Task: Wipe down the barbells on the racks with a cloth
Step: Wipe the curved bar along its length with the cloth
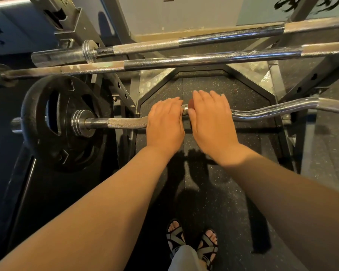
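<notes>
Hands: left grips curl bar, right lies flat | straight barbells: 2 | plate: 1

The rack holds an upper barbell, a lower barbell and a curl bar.
</notes>
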Action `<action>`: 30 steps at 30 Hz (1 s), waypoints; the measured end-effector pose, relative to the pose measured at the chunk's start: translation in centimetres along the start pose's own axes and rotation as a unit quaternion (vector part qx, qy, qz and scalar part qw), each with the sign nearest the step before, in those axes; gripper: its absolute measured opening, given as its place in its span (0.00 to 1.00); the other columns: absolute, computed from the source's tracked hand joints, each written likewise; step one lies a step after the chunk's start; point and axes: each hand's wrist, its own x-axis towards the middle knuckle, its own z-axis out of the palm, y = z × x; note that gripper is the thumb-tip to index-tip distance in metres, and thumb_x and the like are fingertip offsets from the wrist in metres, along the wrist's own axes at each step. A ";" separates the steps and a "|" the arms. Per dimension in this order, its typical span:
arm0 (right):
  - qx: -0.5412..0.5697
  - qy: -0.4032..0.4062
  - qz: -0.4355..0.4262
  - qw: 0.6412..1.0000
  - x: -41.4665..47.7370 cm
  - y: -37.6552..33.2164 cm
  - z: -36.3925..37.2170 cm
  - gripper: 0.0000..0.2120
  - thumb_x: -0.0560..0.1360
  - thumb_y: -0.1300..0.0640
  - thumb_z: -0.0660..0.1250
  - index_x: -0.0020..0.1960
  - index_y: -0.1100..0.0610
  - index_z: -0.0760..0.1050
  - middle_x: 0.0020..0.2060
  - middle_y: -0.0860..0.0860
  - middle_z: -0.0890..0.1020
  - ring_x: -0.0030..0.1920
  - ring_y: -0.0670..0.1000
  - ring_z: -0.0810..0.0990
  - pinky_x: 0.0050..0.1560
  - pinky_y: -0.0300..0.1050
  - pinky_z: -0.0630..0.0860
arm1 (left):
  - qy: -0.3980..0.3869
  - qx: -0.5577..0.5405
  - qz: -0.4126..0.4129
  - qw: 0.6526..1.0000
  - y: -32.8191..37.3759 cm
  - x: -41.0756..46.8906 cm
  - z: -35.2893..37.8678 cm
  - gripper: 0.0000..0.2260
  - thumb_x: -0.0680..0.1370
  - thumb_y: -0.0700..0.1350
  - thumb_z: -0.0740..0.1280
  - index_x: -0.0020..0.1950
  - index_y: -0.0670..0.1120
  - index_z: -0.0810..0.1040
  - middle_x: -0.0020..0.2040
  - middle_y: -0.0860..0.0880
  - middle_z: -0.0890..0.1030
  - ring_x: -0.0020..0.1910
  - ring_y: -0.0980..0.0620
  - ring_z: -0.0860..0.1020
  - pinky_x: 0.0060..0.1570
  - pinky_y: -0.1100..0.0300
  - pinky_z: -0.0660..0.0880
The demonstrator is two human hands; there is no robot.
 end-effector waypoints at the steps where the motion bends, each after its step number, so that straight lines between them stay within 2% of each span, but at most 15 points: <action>1: 0.005 0.003 -0.014 1.000 -1.2 0.0 0.1 0.25 0.86 0.51 0.52 0.80 0.60 0.61 0.75 0.58 0.68 0.77 0.62 0.63 0.78 0.62 0.57 | 0.000 0.001 -0.002 1.000 0.1 0.0 -0.1 0.15 0.81 0.43 0.61 0.67 0.44 0.77 0.62 0.47 0.80 0.63 0.48 0.76 0.71 0.46 0.67; 3: 0.002 0.011 -0.036 0.999 -2.8 0.0 0.4 0.28 0.85 0.52 0.54 0.82 0.60 0.55 0.79 0.59 0.62 0.80 0.62 0.56 0.80 0.64 0.52 | 0.001 0.000 -0.004 1.000 0.2 -0.1 -0.2 0.16 0.80 0.44 0.61 0.67 0.45 0.77 0.62 0.48 0.81 0.63 0.48 0.76 0.71 0.47 0.67; 4: 0.003 0.016 -0.038 0.999 -2.9 0.0 0.3 0.27 0.85 0.52 0.54 0.82 0.60 0.57 0.78 0.60 0.64 0.80 0.63 0.57 0.79 0.64 0.52 | 0.003 0.001 -0.005 1.000 0.3 -0.1 -0.2 0.16 0.80 0.44 0.61 0.67 0.45 0.77 0.61 0.48 0.81 0.62 0.48 0.77 0.71 0.47 0.68; 7: 0.024 0.016 -0.013 0.999 -0.4 -0.1 0.1 0.19 0.86 0.51 0.53 0.71 0.59 0.71 0.63 0.57 0.77 0.66 0.61 0.74 0.71 0.57 0.66 | 0.011 -0.003 -0.004 1.000 0.2 -0.1 0.0 0.12 0.81 0.42 0.62 0.63 0.45 0.78 0.57 0.48 0.82 0.57 0.48 0.78 0.67 0.50 0.69; 9: 0.024 0.014 0.010 1.000 1.5 -0.3 -0.1 0.17 0.86 0.51 0.52 0.60 0.58 0.76 0.54 0.55 0.80 0.56 0.59 0.78 0.63 0.54 0.70 | 0.014 -0.006 -0.011 1.000 0.2 0.1 0.1 0.10 0.81 0.42 0.62 0.59 0.46 0.79 0.53 0.49 0.81 0.53 0.49 0.77 0.63 0.52 0.69; 11: 0.017 0.011 0.011 1.000 1.5 -0.3 0.1 0.20 0.86 0.51 0.52 0.69 0.61 0.73 0.65 0.58 0.78 0.66 0.60 0.75 0.71 0.57 0.67 | 0.009 -0.001 -0.013 1.000 0.2 0.2 0.1 0.11 0.81 0.43 0.62 0.62 0.45 0.79 0.55 0.49 0.82 0.56 0.49 0.77 0.65 0.50 0.69; 13: 0.011 0.004 -0.011 1.000 -0.4 -0.2 0.3 0.25 0.86 0.52 0.52 0.79 0.61 0.62 0.76 0.58 0.68 0.77 0.60 0.64 0.79 0.60 0.56 | 0.006 -0.001 -0.010 1.000 0.2 0.1 0.1 0.13 0.81 0.43 0.61 0.64 0.45 0.78 0.58 0.49 0.81 0.59 0.49 0.76 0.68 0.48 0.68; 16: 0.015 0.020 -0.039 0.999 -2.9 -0.4 0.4 0.27 0.85 0.54 0.54 0.81 0.62 0.57 0.78 0.60 0.64 0.80 0.61 0.58 0.80 0.62 0.50 | 0.011 0.004 -0.009 1.000 0.2 0.0 0.0 0.13 0.81 0.43 0.62 0.64 0.46 0.78 0.58 0.49 0.81 0.59 0.49 0.77 0.68 0.47 0.69; 19: 0.006 0.010 -0.020 1.000 -1.0 -0.7 0.0 0.22 0.85 0.52 0.52 0.75 0.61 0.67 0.67 0.58 0.75 0.69 0.61 0.72 0.74 0.59 0.63 | 0.016 0.002 -0.010 1.000 0.2 0.1 0.1 0.11 0.81 0.44 0.63 0.62 0.46 0.78 0.56 0.50 0.82 0.57 0.50 0.77 0.66 0.51 0.69; 21: -0.001 -0.017 0.003 1.000 1.4 -1.2 -0.6 0.18 0.86 0.51 0.50 0.62 0.59 0.75 0.53 0.56 0.80 0.55 0.59 0.78 0.59 0.54 0.71 | 0.019 -0.007 -0.009 1.000 0.1 0.1 0.2 0.09 0.82 0.44 0.63 0.60 0.47 0.79 0.53 0.51 0.82 0.54 0.51 0.77 0.63 0.54 0.68; 23: -0.006 -0.027 0.017 0.999 2.7 -1.3 -0.9 0.18 0.86 0.51 0.51 0.55 0.59 0.76 0.49 0.57 0.82 0.50 0.60 0.79 0.52 0.54 0.73 | 0.018 -0.012 -0.004 1.000 0.1 0.2 0.3 0.07 0.82 0.44 0.63 0.58 0.48 0.79 0.51 0.52 0.81 0.52 0.51 0.77 0.61 0.54 0.69; 25: 0.010 -0.009 0.018 1.000 2.0 -1.1 -0.6 0.17 0.86 0.52 0.52 0.59 0.59 0.76 0.52 0.57 0.81 0.53 0.60 0.79 0.59 0.56 0.73 | 0.019 -0.011 -0.002 1.000 0.1 0.3 0.3 0.08 0.82 0.45 0.62 0.58 0.48 0.79 0.52 0.52 0.81 0.53 0.51 0.77 0.62 0.53 0.70; 27: 0.031 0.012 -0.005 0.999 -0.1 -1.0 0.0 0.18 0.85 0.55 0.55 0.71 0.61 0.71 0.65 0.57 0.77 0.67 0.60 0.74 0.75 0.60 0.62 | 0.024 -0.006 0.000 1.000 0.1 0.3 0.3 0.09 0.83 0.46 0.61 0.58 0.48 0.79 0.52 0.52 0.81 0.53 0.52 0.77 0.62 0.53 0.70; 28: 0.040 0.011 -0.018 0.999 -1.1 -1.1 0.1 0.22 0.84 0.57 0.56 0.76 0.61 0.66 0.71 0.57 0.73 0.73 0.60 0.69 0.78 0.61 0.56 | 0.027 -0.005 0.002 1.000 0.1 0.3 0.2 0.09 0.83 0.45 0.61 0.58 0.48 0.79 0.52 0.52 0.81 0.52 0.52 0.77 0.62 0.53 0.70; 30: 0.054 0.015 -0.030 0.998 -1.5 -1.0 0.3 0.26 0.82 0.60 0.58 0.79 0.60 0.63 0.74 0.57 0.70 0.76 0.60 0.64 0.80 0.62 0.51 | 0.031 -0.007 0.007 0.999 0.1 0.2 0.3 0.08 0.83 0.44 0.62 0.58 0.48 0.79 0.52 0.52 0.81 0.52 0.52 0.77 0.62 0.54 0.70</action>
